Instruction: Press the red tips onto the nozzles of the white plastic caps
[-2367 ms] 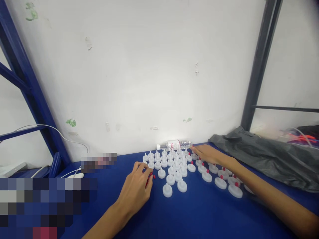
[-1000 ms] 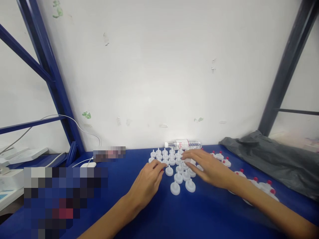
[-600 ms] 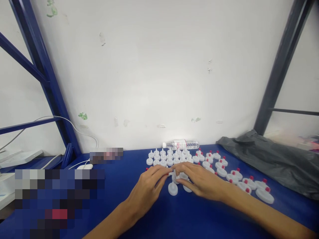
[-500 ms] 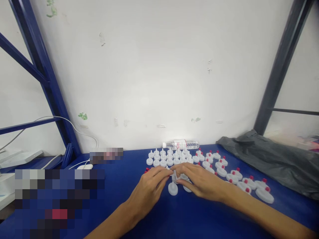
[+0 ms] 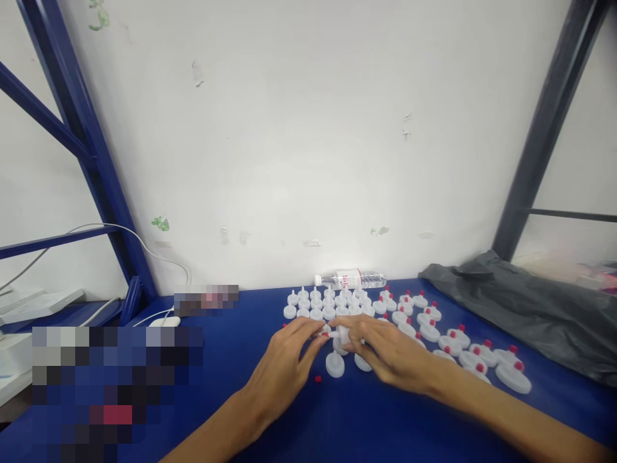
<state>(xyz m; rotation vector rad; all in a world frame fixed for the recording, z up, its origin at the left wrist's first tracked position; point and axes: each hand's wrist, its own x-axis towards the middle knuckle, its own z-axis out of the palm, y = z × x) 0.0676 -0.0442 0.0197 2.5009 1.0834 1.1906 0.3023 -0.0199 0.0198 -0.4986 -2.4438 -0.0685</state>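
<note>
My left hand (image 5: 292, 354) is closed in a pinch on a small red cap (image 5: 325, 334), held at the tip of a spout. My right hand (image 5: 380, 344) grips the white round spout lid (image 5: 343, 335) that the cap meets, tilted so its spout points left. Whether the cap sits on the spout or only touches it I cannot tell. Just below the hands stands another white spout lid (image 5: 335, 364) without a cap. A loose red cap (image 5: 318, 379) lies on the blue table, below my left fingertips.
Behind my hands stand rows of uncapped white spout lids (image 5: 315, 302). Several red-capped lids (image 5: 453, 347) spread to the right. A clear water bottle (image 5: 350, 278) lies against the wall. Dark plastic sheeting (image 5: 520, 308) covers the right side; a white cable (image 5: 159, 259) runs at left.
The spout lid in my right hand is now tilted toward my left fingers, with a red cap at its tip. A loose red cap now shows on the table below my left hand.
</note>
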